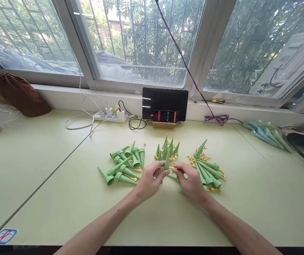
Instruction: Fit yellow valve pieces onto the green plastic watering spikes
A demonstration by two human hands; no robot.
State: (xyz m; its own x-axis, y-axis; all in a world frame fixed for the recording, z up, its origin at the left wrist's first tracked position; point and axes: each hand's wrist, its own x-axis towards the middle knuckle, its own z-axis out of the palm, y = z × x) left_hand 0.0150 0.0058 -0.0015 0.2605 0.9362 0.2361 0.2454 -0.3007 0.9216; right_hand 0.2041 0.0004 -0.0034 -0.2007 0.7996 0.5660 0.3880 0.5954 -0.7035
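Just in front of the phone (166, 116), the left hand (152, 179) has its grip closed on an upright green cone (167, 160), seemingly steadying it for the yellow piece (172, 168) pinched in the right hand's (191, 180) nearly shut fingertips.

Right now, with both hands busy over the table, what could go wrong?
The left hand holds a green cone close to other upright cones, so a nudge might topple one. The right hand pinches a small yellow piece in its fingers; something that little could slip and get lost among the loose yellow bits.
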